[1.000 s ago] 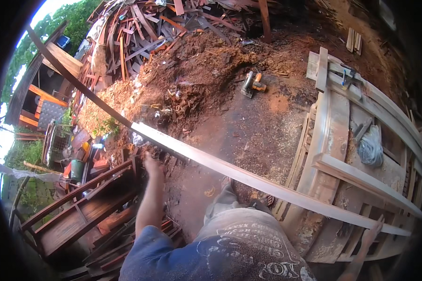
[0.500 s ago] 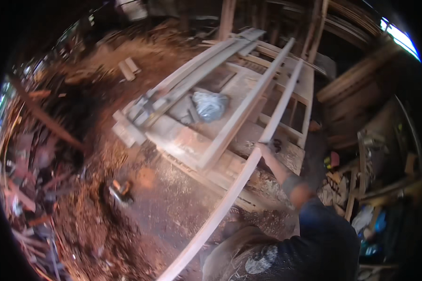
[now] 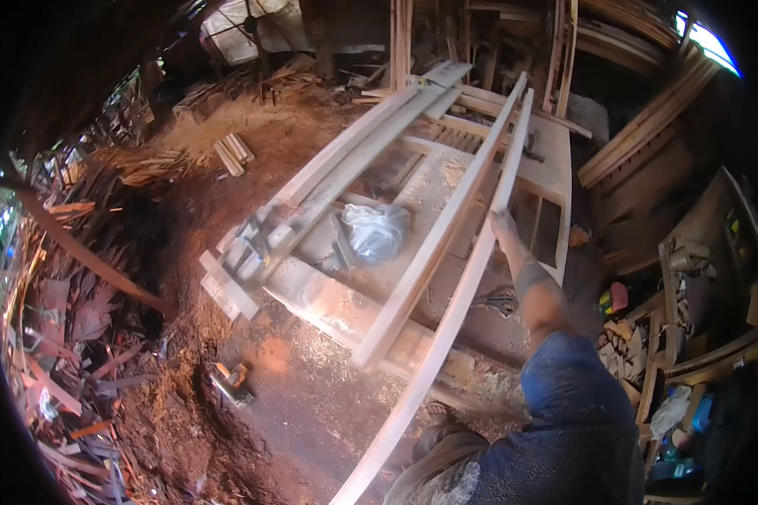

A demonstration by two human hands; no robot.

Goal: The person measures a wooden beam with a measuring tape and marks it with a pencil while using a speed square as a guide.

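- Right hand (image 3: pixel 500 225) is on the long pale board (image 3: pixel 443 341), contact at its right-hand edge; whether the fingers close fully round it, I can't tell from this angle. No wide gap shows between palm and wood.
- Left hand is out of the picture, so no call on its grip.
- And where's the board? Slanting over the cluttered workbench (image 3: pixel 333 296), far end up beside a second pale beam (image 3: pixel 425 269), near end running past the bench edge and out at the bottom.
- Here's the risk: one visible hand on a long piece. If that hold is loose, the board could roll or slide, its overhang dragging it off.
- Far ends lie very near each other; a sideways swing could knock the beam, and perhaps catch the clear plastic bag (image 3: pixel 376 231) beyond.
- Down low, a foot (image 3: pixel 436 410) stands close to the board's line, so a dropped near end might land there.
- Orange-and-grey power tool (image 3: pixel 230 385) sits on the sawdust-strewn ground, left of it all; a careless step that way could mean a trip.
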